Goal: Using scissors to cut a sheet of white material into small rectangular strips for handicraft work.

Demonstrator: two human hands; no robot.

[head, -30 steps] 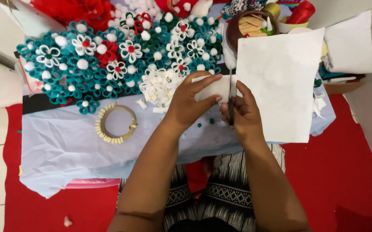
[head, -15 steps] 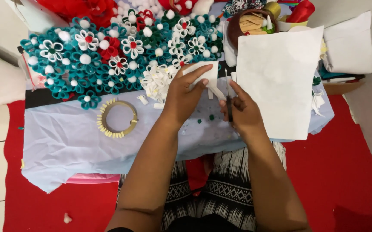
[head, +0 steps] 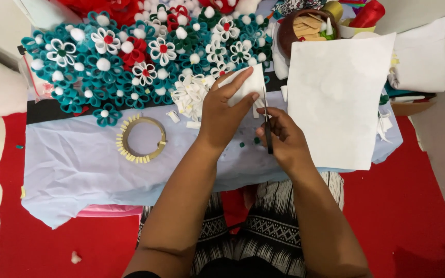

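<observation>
My left hand (head: 226,113) grips a small white felt piece (head: 248,82) by its lower edge, fingers spread over it. My right hand (head: 283,138) holds a pair of scissors (head: 267,123), blades pointing up at the right edge of that piece. Both hands hover over a pale blue cloth (head: 78,164) covering a low table. A heap of small white felt loops (head: 189,95) lies just left of the left hand.
A mass of teal, white and red felt flowers with white pompoms (head: 130,51) fills the back left. A gold ring with cream loops (head: 143,138) lies on the cloth. A large white sheet (head: 338,98) sits right, a brown bowl (head: 289,28) behind it, red floor mat (head: 418,206) around.
The white piece has been turned and raised slightly in my left hand, and the scissors have shifted along its right edge. The view has moved a little.
</observation>
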